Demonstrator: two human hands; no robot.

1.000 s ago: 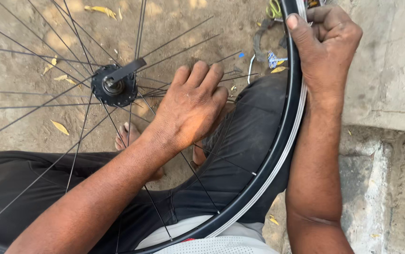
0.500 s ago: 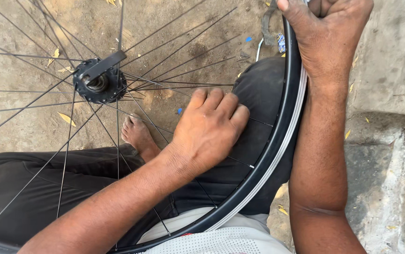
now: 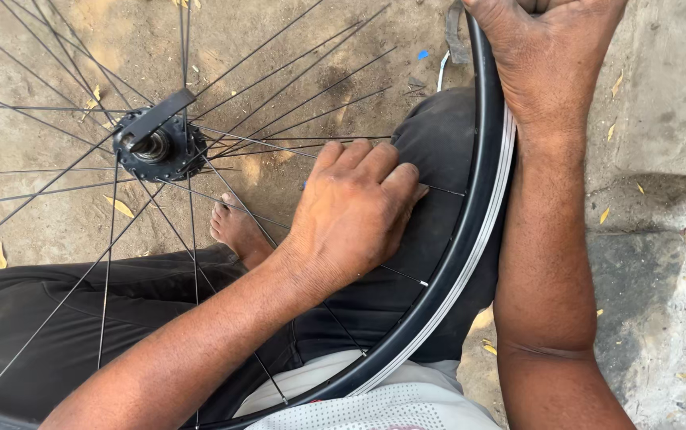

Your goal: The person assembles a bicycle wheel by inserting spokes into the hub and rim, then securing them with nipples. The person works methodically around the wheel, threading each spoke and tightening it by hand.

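Observation:
A bicycle wheel lies across my lap, with a black and silver rim point(image 3: 470, 263) and thin spokes point(image 3: 295, 95) running to a black hub point(image 3: 156, 147). My left hand point(image 3: 355, 215) rests palm down over the spokes near the rim, fingers together and pressed against them; what the fingertips pinch is hidden. My right hand point(image 3: 554, 52) is closed around the rim at the top right, its forearm running down outside the wheel.
My legs in dark trousers point(image 3: 56, 310) sit under the wheel, with a bare foot point(image 3: 235, 231) showing between spokes. Sandy ground with dry leaves point(image 3: 120, 207) lies beyond. A concrete slab and step point(image 3: 662, 239) border the right side.
My left hand has slid from near the hub toward the rim. The view has shifted, so the hub and my right hand sit higher and further left in view.

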